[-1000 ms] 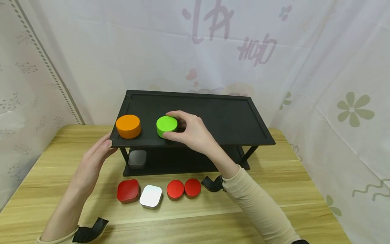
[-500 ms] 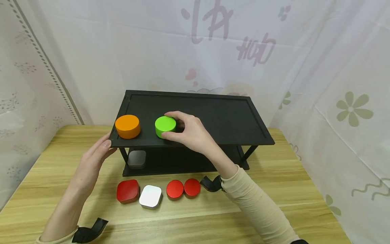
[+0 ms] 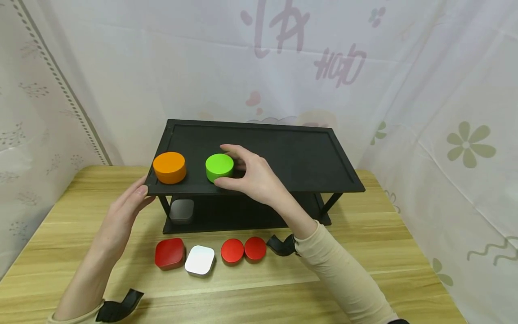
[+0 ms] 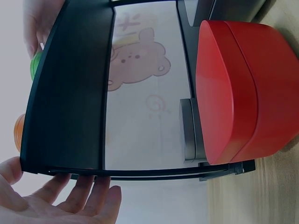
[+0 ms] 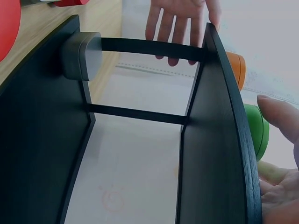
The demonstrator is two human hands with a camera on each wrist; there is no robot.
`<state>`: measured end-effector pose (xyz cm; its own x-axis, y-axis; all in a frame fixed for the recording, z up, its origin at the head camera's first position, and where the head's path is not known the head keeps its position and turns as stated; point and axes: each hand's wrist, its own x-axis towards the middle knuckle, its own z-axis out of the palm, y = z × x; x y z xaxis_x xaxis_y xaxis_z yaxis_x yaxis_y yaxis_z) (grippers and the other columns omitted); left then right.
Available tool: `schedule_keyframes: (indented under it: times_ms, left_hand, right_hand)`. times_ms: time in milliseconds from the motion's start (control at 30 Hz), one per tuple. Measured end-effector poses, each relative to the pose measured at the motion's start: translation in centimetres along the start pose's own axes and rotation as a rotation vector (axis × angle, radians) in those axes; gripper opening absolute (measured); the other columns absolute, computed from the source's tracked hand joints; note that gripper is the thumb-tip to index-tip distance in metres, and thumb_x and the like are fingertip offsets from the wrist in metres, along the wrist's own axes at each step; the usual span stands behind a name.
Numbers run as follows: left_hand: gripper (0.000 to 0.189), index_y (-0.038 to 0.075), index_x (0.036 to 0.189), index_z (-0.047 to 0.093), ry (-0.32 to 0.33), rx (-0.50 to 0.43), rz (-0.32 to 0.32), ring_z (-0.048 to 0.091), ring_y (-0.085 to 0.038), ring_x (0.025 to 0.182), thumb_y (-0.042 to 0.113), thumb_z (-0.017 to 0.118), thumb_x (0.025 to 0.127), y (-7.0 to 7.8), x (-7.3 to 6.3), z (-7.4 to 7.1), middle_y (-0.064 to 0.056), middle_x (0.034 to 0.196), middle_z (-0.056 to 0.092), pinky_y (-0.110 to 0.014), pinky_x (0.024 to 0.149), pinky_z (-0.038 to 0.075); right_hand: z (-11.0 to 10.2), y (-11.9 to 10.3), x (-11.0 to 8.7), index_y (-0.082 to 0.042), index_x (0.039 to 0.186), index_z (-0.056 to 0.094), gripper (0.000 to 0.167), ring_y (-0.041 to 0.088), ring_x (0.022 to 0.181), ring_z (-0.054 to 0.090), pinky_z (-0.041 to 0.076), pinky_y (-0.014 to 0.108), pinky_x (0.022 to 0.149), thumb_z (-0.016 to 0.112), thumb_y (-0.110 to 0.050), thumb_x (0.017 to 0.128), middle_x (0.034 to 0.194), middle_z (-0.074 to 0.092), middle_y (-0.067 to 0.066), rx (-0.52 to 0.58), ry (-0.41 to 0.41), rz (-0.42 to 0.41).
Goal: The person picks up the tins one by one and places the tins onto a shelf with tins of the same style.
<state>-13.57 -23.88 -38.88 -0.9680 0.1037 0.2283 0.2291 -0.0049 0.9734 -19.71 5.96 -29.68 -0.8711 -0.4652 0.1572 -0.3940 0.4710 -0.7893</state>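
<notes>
A round green lidded box (image 3: 220,168) sits on the black two-tier shelf's top board (image 3: 279,150), near its front edge. My right hand (image 3: 259,176) is around the box's right side, thumb in front and index finger behind, spread wider than the box. In the right wrist view the thumb (image 5: 279,116) stands off the green box (image 5: 256,130). My left hand (image 3: 123,209) touches the shelf's left end, thumb at the top front corner. Its fingers (image 4: 81,193) lie nearly straight along the side frame. A round orange box (image 3: 170,168) stands on the board's left front corner.
On the lower tier, at the left, is a grey rounded-square box (image 3: 181,211). In front of the shelf, the wooden table (image 3: 243,301) bears a red rounded-square box (image 3: 170,254), a white one (image 3: 200,261) and two round red boxes (image 3: 232,251) side by side. Behind hangs a printed cloth (image 3: 202,67).
The green box shifted slightly left earlier, then stayed put. My right index finger has lifted off it, widening the grasp. The left hand and the other boxes have not moved.
</notes>
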Motion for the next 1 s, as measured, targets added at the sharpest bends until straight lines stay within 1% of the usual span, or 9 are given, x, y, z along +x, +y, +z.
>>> schedule_keyframes:
  times_ms: [167,333,600,900,1000]
  left_hand:
    - [0.045,0.011,0.155,0.046,0.003,0.007,-0.006,0.047,-0.003,0.134,0.022,0.039,0.112,0.0,0.0,0.0,0.015,0.148,0.054,-0.008,0.102,0.042]
    - [0.046,0.011,0.155,0.046,0.005,0.023,-0.018,0.047,-0.004,0.134,0.024,0.039,0.112,0.1,0.0,0.0,0.015,0.148,0.054,-0.007,0.101,0.042]
    - [0.046,0.011,0.155,0.046,0.006,0.019,-0.013,0.047,-0.004,0.133,0.024,0.039,0.112,0.2,0.0,0.0,0.014,0.147,0.055,-0.008,0.101,0.042]
    - [0.045,0.011,0.155,0.046,0.001,-0.001,-0.012,0.045,-0.004,0.136,0.023,0.039,0.112,0.1,0.1,0.0,0.014,0.149,0.054,-0.009,0.102,0.041]
    - [0.046,0.010,0.156,0.045,-0.001,-0.002,-0.012,0.043,-0.005,0.137,0.023,0.038,0.112,0.1,0.1,0.0,0.013,0.150,0.052,-0.008,0.102,0.041]
  right_hand:
    - [-0.2,0.1,-0.6,-0.019,0.152,0.048,0.075,0.022,0.129,0.063,0.053,0.034,0.113,0.084,-0.024,0.087,0.145,0.059,0.003,0.005,0.009,0.001]
    - [-0.4,0.6,-1.4,-0.019,0.153,0.047,0.076,0.019,0.131,0.061,0.050,0.031,0.116,0.084,-0.023,0.087,0.145,0.059,0.000,0.004,0.033,-0.019]
    - [-0.7,0.6,-3.2,-0.020,0.153,0.046,0.077,0.019,0.134,0.059,0.047,0.030,0.118,0.084,-0.019,0.086,0.145,0.059,0.000,0.031,0.054,-0.044]
    - [-1.1,1.6,-5.2,-0.025,0.154,0.045,0.078,0.015,0.139,0.055,0.046,0.029,0.119,0.084,-0.019,0.087,0.152,0.055,0.002,0.054,0.087,-0.081]
    - [-1.2,1.9,-5.8,-0.025,0.154,0.045,0.078,0.015,0.140,0.054,0.046,0.029,0.119,0.084,-0.018,0.087,0.152,0.055,0.003,0.067,0.099,-0.101]
